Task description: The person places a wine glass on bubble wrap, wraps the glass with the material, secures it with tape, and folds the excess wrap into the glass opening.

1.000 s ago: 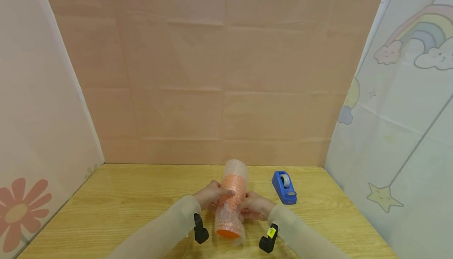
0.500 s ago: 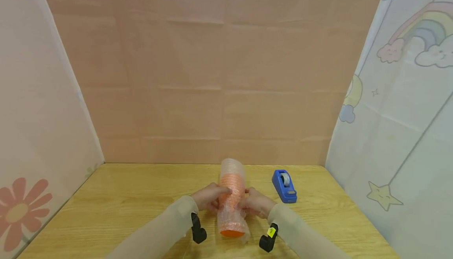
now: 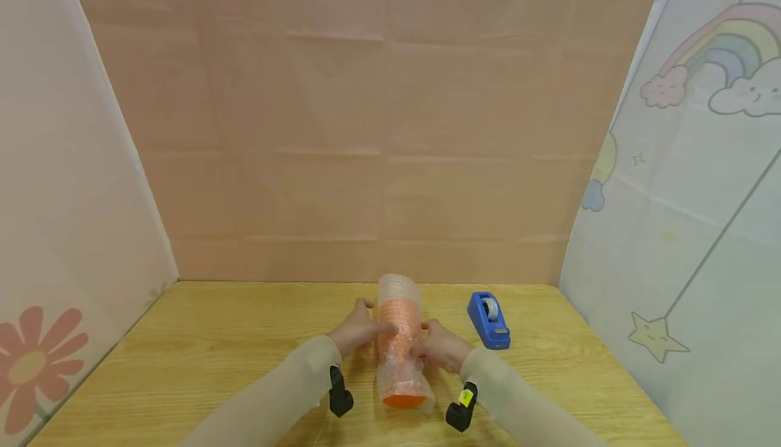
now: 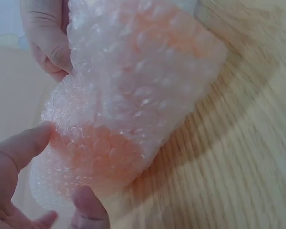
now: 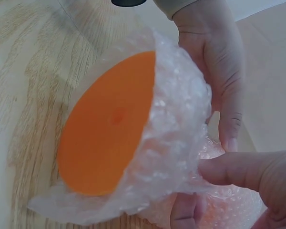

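An orange cylinder (image 5: 107,126) is laid on its side on the desk (image 3: 244,338), between the two hands. Most of it is covered by bubble wrap (image 5: 176,129); the flat near end is left bare, though one edge of it is overlapped by the wrap. The far end is blurred by the milky layers, and its shape cannot be made out. The wrap is pinched by the right hand (image 3: 445,347), whose thumb is set on top; its other fingers are partly hidden. By the left hand (image 3: 356,329), spread wide, the wrap is touched with the thumb; in the left wrist view this hand is cut off. A blue tape dispenser (image 3: 488,321) is seen beyond the right hand. The forearms are hidden by pale sleeves (image 3: 268,393), cropped at the bottom.
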`<state>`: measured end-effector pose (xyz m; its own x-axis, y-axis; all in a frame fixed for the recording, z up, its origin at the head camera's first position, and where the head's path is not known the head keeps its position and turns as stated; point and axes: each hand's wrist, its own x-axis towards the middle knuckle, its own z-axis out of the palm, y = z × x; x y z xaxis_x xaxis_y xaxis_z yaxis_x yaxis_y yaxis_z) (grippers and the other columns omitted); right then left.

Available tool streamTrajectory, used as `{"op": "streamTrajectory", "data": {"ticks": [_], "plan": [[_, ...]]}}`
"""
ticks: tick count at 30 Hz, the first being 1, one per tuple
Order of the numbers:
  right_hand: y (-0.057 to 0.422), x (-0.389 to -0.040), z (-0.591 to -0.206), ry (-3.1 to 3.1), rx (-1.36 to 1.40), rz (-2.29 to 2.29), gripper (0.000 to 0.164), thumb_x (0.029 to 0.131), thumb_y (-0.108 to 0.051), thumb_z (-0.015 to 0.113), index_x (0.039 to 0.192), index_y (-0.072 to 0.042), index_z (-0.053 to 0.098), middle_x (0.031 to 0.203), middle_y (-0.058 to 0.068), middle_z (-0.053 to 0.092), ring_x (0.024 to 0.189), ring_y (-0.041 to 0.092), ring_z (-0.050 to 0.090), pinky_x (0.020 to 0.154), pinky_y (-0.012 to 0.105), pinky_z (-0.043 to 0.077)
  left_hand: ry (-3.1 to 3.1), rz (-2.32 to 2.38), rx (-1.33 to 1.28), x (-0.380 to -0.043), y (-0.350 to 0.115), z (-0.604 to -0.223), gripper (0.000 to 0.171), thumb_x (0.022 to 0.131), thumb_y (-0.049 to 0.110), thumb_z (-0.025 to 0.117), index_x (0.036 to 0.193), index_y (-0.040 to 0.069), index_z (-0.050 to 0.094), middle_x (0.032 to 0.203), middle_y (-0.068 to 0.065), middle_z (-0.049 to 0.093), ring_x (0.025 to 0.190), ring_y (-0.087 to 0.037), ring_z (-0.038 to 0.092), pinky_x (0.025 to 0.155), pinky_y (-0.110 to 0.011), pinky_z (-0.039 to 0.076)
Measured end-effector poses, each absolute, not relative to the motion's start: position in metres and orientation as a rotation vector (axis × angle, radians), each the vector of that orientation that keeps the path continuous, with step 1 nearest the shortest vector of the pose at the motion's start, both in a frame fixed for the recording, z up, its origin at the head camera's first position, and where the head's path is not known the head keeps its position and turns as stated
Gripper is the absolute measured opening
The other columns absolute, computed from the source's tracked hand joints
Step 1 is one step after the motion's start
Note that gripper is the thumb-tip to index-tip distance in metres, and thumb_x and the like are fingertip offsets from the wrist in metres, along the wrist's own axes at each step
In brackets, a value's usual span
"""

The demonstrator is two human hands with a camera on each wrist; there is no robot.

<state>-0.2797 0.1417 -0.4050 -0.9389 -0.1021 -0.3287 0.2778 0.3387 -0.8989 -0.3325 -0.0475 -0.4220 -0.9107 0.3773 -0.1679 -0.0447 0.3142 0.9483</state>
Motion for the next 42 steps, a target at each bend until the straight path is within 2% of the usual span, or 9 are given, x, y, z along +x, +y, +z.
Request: {"op": "streamTrajectory", "data": {"ticks": [2, 6, 10, 15, 23, 28, 32, 35, 42], "plan": [[0.141, -0.281, -0.405, 2.278, 0.159, -1.638, 0.076, 0.078, 0.008, 0.066, 0.138, 0.009, 0.018, 0.117, 0.024, 0.041, 0.092, 0.028, 0.052, 0.081, 0.036, 0.053, 2.243, 1.663, 0.348, -0.334, -0.047, -0.420, 0.079, 0.080, 0.021, 0.078, 0.135, 0.002, 0.024, 0.109, -0.019, 0.052, 0.091, -0.028, 0.058, 0.082, -0.046, 0.051], [0.140, -0.282, -0.404, 2.289, 0.162, -1.623, 0.076, 0.078, 0.006, 0.066, 0.138, 0.008, 0.019, 0.118, 0.024, 0.041, 0.094, 0.029, 0.052, 0.086, 0.039, 0.052, 2.232, 1.700, 0.439, -0.335, -0.046, -0.416, 0.057, 0.081, 0.008, 0.075, 0.121, 0.002, 0.035, 0.087, -0.011, 0.052, 0.070, -0.020, 0.056, 0.066, -0.035, 0.054], [0.139, -0.282, -0.405, 2.302, 0.160, -1.597, 0.076, 0.077, 0.004, 0.067, 0.137, 0.007, 0.020, 0.122, 0.025, 0.040, 0.099, 0.031, 0.051, 0.091, 0.044, 0.050, 2.269, 1.660, 0.434, -0.333, -0.044, -0.415, 0.042, 0.086, 0.019, 0.071, 0.111, 0.002, 0.042, 0.087, -0.008, 0.050, 0.069, -0.017, 0.053, 0.060, -0.029, 0.050], [0.139, -0.282, -0.405, 2.302, 0.158, -1.578, 0.077, 0.077, 0.004, 0.067, 0.138, 0.007, 0.020, 0.124, 0.027, 0.039, 0.101, 0.032, 0.052, 0.095, 0.049, 0.049, 2.297, 1.636, 0.395, -0.332, -0.043, -0.417, 0.056, 0.083, 0.039, 0.075, 0.110, 0.002, 0.042, 0.096, -0.009, 0.049, 0.077, -0.020, 0.051, 0.062, -0.029, 0.046], [0.142, -0.283, -0.407, 2.136, 0.080, -1.700, 0.072, 0.085, 0.002, 0.060, 0.139, 0.006, 0.012, 0.112, 0.022, 0.044, 0.091, 0.027, 0.054, 0.082, 0.036, 0.054, 2.226, 1.695, 0.376, -0.331, -0.044, -0.419, 0.057, 0.079, 0.021, 0.080, 0.109, -0.001, 0.037, 0.092, -0.009, 0.046, 0.070, -0.018, 0.051, 0.058, -0.028, 0.049], [0.147, -0.284, -0.405, 1.978, 0.149, -1.837, 0.059, 0.094, -0.001, 0.051, 0.142, 0.004, 0.017, 0.106, 0.020, 0.046, 0.084, 0.024, 0.055, 0.079, 0.035, 0.056, 2.165, 1.736, 0.342, -0.333, -0.047, -0.421, 0.057, 0.079, 0.017, 0.079, 0.110, -0.002, 0.035, 0.092, -0.010, 0.046, 0.067, -0.018, 0.052, 0.056, -0.027, 0.049], [0.151, -0.283, -0.405, 1.890, 0.145, -1.900, 0.061, 0.091, 0.010, 0.046, 0.144, 0.001, 0.019, 0.111, 0.021, 0.046, 0.085, 0.024, 0.057, 0.084, 0.040, 0.056, 2.138, 1.743, 0.329, -0.333, -0.049, -0.421, 0.057, 0.080, 0.016, 0.078, 0.111, -0.002, 0.034, 0.096, -0.011, 0.045, 0.068, -0.018, 0.052, 0.056, -0.027, 0.049], [0.153, -0.283, -0.407, 1.896, 0.098, -1.888, 0.068, 0.086, 0.016, 0.050, 0.143, -0.002, 0.019, 0.115, 0.019, 0.045, 0.088, 0.024, 0.058, 0.085, 0.042, 0.056, 2.130, 1.746, 0.328, -0.333, -0.051, -0.421, 0.056, 0.080, 0.015, 0.077, 0.110, -0.002, 0.034, 0.097, -0.011, 0.045, 0.069, -0.019, 0.051, 0.056, -0.028, 0.048], [0.153, -0.284, -0.416, 2.121, 0.096, -1.772, 0.078, 0.076, 0.014, 0.068, 0.139, -0.007, 0.027, 0.110, 0.013, 0.045, 0.086, 0.023, 0.055, 0.066, 0.027, 0.052, 2.085, 1.761, 0.321, -0.333, -0.055, -0.420, 0.057, 0.079, 0.015, 0.077, 0.112, -0.004, 0.033, 0.102, -0.015, 0.046, 0.069, -0.020, 0.053, 0.057, -0.028, 0.051]]}}
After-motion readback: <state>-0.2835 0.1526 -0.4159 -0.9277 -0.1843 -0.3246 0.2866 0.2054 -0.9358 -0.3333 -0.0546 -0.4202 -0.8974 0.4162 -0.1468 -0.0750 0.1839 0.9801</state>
